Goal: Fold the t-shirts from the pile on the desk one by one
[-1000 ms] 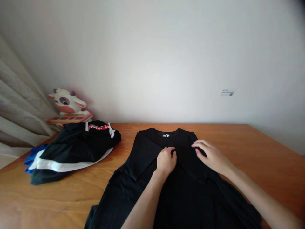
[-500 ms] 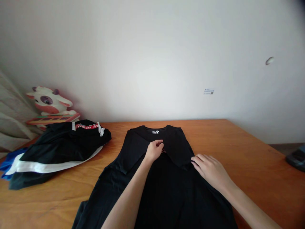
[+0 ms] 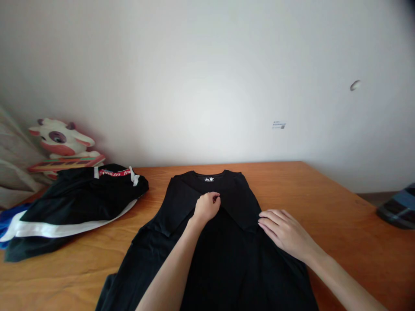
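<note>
A black T-shirt (image 3: 227, 259) lies spread out, its neckline at the far end with a small white print (image 3: 209, 179) inside the collar. Both sleeves are folded inward over the chest. My left hand (image 3: 207, 206) rests at the upper middle of the chest, thumb and index finger curled together on the fabric; its other fingers are partly hidden. At the shirt's right edge, by the folded sleeve, my right hand (image 3: 287, 233) has its fingertips and thumb close together on the cloth.
On the wooden table (image 3: 324, 203), black shorts (image 3: 87, 198) with a white stripe and red waistband lie at left, over something blue (image 3: 13, 216). Behind them stands a cow-shaped toy keyboard (image 3: 65, 142). A dark plaid object (image 3: 398, 207) sits at the far right, near the wall (image 3: 207, 86).
The whole view has shifted slightly, so the shorts, toy and shirt appear a little further left. My left hand has moved slightly down; my right hand keeps its place at the shirt edge.
</note>
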`<control>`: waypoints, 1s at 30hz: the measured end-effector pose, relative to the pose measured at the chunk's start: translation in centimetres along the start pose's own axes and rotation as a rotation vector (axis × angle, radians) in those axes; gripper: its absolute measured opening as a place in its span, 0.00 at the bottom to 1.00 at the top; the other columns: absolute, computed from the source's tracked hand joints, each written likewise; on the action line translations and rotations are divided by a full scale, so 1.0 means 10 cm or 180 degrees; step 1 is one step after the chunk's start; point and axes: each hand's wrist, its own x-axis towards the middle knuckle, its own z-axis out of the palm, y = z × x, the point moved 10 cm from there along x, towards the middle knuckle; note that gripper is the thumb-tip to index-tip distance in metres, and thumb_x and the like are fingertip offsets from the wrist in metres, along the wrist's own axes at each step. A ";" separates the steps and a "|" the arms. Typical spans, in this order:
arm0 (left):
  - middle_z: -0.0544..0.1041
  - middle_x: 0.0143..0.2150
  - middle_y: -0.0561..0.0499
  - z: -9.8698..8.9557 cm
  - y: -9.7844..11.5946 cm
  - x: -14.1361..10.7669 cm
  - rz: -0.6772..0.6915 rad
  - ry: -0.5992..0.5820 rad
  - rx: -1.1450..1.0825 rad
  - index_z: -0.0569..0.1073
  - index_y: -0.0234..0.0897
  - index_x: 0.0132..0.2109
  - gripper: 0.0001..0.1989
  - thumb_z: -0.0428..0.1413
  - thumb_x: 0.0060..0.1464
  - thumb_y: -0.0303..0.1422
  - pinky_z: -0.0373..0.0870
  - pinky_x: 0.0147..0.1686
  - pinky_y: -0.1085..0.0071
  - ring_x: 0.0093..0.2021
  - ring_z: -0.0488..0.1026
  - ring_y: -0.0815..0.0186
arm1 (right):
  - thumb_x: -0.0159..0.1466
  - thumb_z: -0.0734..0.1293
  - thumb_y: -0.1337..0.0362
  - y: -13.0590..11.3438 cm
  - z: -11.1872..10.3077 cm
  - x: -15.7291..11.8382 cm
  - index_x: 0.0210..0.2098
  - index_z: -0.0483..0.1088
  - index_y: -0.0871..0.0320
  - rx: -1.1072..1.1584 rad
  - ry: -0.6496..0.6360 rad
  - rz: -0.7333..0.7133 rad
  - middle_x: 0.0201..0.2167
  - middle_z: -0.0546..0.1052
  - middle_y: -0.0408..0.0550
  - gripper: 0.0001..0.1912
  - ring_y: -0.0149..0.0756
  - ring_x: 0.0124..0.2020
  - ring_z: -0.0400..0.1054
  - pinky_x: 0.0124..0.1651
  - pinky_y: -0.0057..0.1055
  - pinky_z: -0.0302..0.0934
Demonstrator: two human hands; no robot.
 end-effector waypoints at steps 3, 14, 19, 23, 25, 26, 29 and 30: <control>0.84 0.44 0.48 -0.04 -0.01 -0.02 -0.0016 0.0019 0.0261 0.82 0.43 0.50 0.14 0.53 0.64 0.32 0.73 0.48 0.67 0.45 0.80 0.59 | 0.73 0.60 0.65 0.01 0.02 0.05 0.40 0.76 0.55 0.0375 -0.0218 0.0126 0.40 0.81 0.48 0.12 0.39 0.41 0.75 0.48 0.38 0.64; 0.73 0.58 0.42 -0.10 0.25 -0.16 0.0311 0.0627 0.1018 0.75 0.42 0.57 0.15 0.55 0.66 0.37 0.70 0.53 0.58 0.57 0.69 0.51 | 0.71 0.56 0.63 0.69 0.72 0.78 0.56 0.71 0.57 0.0569 -0.0492 0.1532 0.56 0.76 0.58 0.19 0.46 0.58 0.71 0.60 0.43 0.65; 0.79 0.50 0.45 -0.03 0.04 -0.07 0.0232 0.0213 0.0662 0.80 0.41 0.48 0.10 0.55 0.64 0.30 0.70 0.54 0.61 0.52 0.74 0.55 | 0.72 0.55 0.62 0.82 1.06 1.02 0.65 0.64 0.64 0.0476 -0.0902 0.1530 0.69 0.64 0.63 0.26 0.50 0.71 0.55 0.70 0.49 0.52; 0.80 0.50 0.47 -0.06 0.03 -0.03 0.0250 0.0188 0.0497 0.81 0.42 0.47 0.12 0.53 0.64 0.27 0.72 0.51 0.69 0.48 0.77 0.62 | 0.73 0.55 0.56 0.83 1.31 1.14 0.69 0.60 0.59 0.0462 -0.1239 0.1642 0.73 0.58 0.56 0.28 0.46 0.75 0.46 0.73 0.50 0.43; 0.80 0.49 0.47 -0.08 -0.01 -0.01 0.0136 0.0202 0.0436 0.81 0.41 0.47 0.12 0.53 0.64 0.28 0.72 0.49 0.70 0.47 0.78 0.62 | 0.74 0.52 0.54 0.87 1.44 1.14 0.70 0.59 0.60 0.0423 -0.1345 0.1882 0.73 0.58 0.58 0.30 0.48 0.75 0.47 0.73 0.53 0.43; 0.80 0.48 0.46 -0.08 -0.04 -0.01 0.0074 0.0193 0.0430 0.81 0.40 0.46 0.12 0.53 0.63 0.27 0.72 0.48 0.69 0.46 0.78 0.61 | 0.75 0.50 0.53 0.90 1.49 1.13 0.71 0.58 0.62 0.0389 -0.1380 0.2052 0.73 0.58 0.61 0.31 0.50 0.74 0.48 0.71 0.56 0.44; 0.78 0.48 0.44 -0.09 -0.09 -0.01 0.0034 0.0207 0.0556 0.81 0.39 0.46 0.11 0.55 0.61 0.27 0.72 0.51 0.65 0.49 0.76 0.57 | 0.75 0.45 0.51 0.95 1.58 1.07 0.73 0.52 0.66 0.0268 -0.1403 0.2464 0.74 0.54 0.66 0.35 0.56 0.74 0.46 0.69 0.62 0.45; 0.77 0.51 0.43 -0.10 -0.06 -0.02 0.0129 0.0263 0.0645 0.80 0.39 0.47 0.11 0.55 0.61 0.28 0.71 0.53 0.62 0.52 0.75 0.55 | 0.74 0.46 0.50 0.94 1.59 1.07 0.73 0.51 0.65 0.0233 -0.1394 0.2517 0.74 0.53 0.65 0.35 0.56 0.75 0.44 0.70 0.63 0.43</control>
